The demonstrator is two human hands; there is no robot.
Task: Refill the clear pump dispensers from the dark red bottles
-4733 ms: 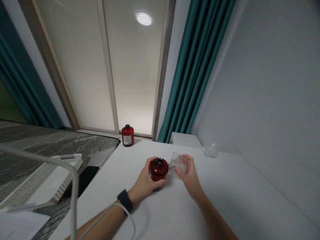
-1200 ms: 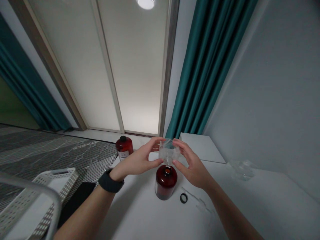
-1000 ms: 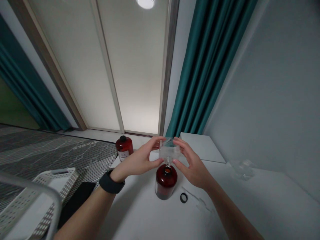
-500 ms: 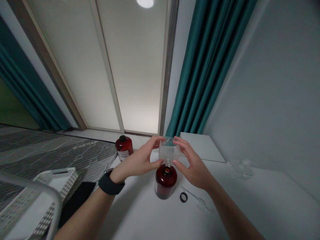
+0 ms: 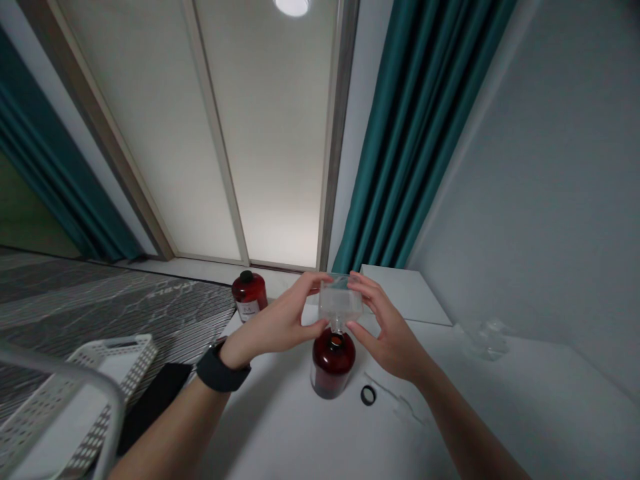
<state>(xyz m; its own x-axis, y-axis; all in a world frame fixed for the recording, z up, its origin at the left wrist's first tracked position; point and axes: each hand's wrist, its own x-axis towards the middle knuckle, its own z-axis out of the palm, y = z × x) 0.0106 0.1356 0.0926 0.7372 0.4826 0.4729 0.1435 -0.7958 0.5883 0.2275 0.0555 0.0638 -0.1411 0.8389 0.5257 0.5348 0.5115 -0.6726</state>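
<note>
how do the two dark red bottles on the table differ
The near dark red bottle is uncapped, with a clear funnel in its neck; the far dark red bottle has a black cap on. The far one shows a white label. Both stand upright on the white table.

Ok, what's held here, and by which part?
A clear funnel, held by its wide top between the left hand and right hand; its spout is at the red bottle's mouth.
</note>
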